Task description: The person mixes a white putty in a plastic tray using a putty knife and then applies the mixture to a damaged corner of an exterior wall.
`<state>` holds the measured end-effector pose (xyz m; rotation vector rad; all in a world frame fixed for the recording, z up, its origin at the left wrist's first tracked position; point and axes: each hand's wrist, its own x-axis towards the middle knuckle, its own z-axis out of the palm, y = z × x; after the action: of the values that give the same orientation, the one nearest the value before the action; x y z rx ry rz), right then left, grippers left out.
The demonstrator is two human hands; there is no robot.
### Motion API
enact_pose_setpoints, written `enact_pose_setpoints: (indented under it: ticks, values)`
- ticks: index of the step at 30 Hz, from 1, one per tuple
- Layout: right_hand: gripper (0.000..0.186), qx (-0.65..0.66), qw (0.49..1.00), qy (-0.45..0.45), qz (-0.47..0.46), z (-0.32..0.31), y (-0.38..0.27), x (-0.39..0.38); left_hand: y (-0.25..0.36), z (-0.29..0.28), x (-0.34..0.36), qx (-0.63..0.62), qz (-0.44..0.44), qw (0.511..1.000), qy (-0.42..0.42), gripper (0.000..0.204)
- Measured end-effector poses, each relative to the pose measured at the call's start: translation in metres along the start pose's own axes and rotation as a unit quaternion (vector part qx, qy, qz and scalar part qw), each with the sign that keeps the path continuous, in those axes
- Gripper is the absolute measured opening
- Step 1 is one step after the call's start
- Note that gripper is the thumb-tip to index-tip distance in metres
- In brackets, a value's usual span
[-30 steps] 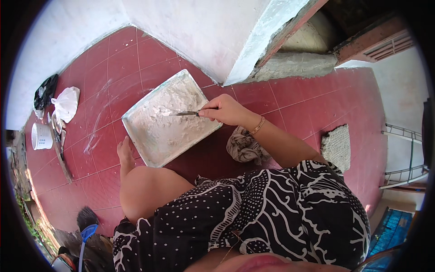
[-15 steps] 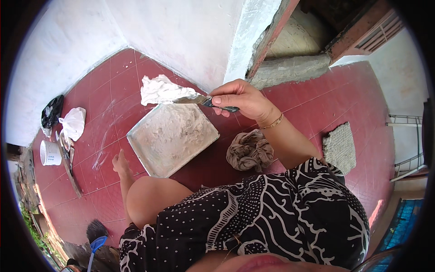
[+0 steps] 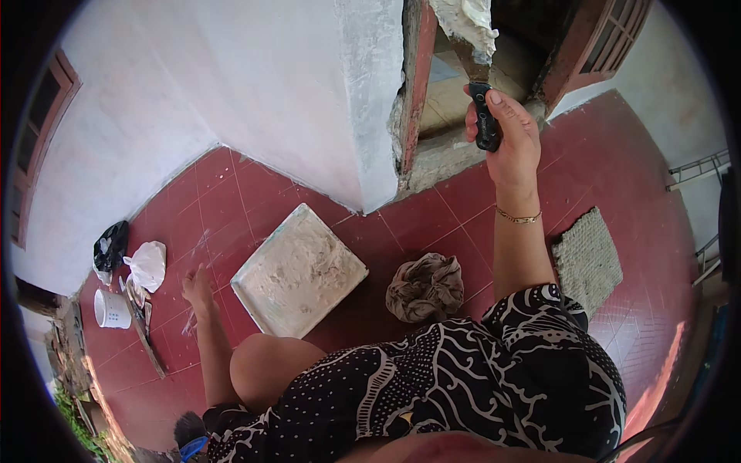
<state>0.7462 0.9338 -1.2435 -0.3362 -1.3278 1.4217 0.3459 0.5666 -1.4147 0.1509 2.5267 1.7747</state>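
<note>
Raised in front of the doorway, my right hand (image 3: pixel 513 139) is closed around the black handle of a putty knife (image 3: pixel 483 108). A thick lump of white putty (image 3: pixel 471 23) covers most of the blade and runs out at the top edge of the view. Nothing is held in my left hand (image 3: pixel 199 289), which is at the left beyond my bent knee, its fingers loosely apart. Between my hands, lower down, a shallow tray (image 3: pixel 258 315) lies on the red tiles, spread with rough, off-white putty (image 3: pixel 297 266).
A crumpled brown cloth (image 3: pixel 424 287) and a grey woven mat (image 3: pixel 588 258) lie to the right. At left are a white tub (image 3: pixel 113 309), long tools (image 3: pixel 143 328), a white bag (image 3: pixel 147 266) and a black bag (image 3: pixel 110 245). The white wall corner (image 3: pixel 370 116) meets a broken-edged door frame (image 3: pixel 417 85).
My right hand has swung up and right from above the tray to the doorway, turning the loaded putty knife upright. The view has shifted upward. My left hand stays low on the left.
</note>
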Motion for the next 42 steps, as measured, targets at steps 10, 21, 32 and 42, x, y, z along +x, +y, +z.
enact_pose_setpoints:
  ticks: [10, 21, 32, 42]
  values:
    - [0.029, -0.233, 0.952, 0.028, 0.196, -0.122, 0.072, 0.0, 0.165, 0.137, -0.059, 0.041, 0.301, 0.948, -0.097, 0.045]
    - [0.028, -0.22, 0.945, 0.096, 0.224, -0.13, 0.104, -0.008, 0.279, 0.213, -0.14, -0.097, 0.524, 0.843, -0.079, 0.034]
    - [0.026, -0.167, 0.971, 0.113, 0.126, -0.12, 0.19, -0.047, 0.318, 0.306, -0.173, -0.099, 0.447, 0.876, -0.152, 0.043]
    - [0.027, -0.059, 0.994, 0.093, 0.029, -0.112, 0.11, -0.002, 0.352, 0.336, -0.217, -0.082, 0.211, 0.926, -0.301, 0.078]
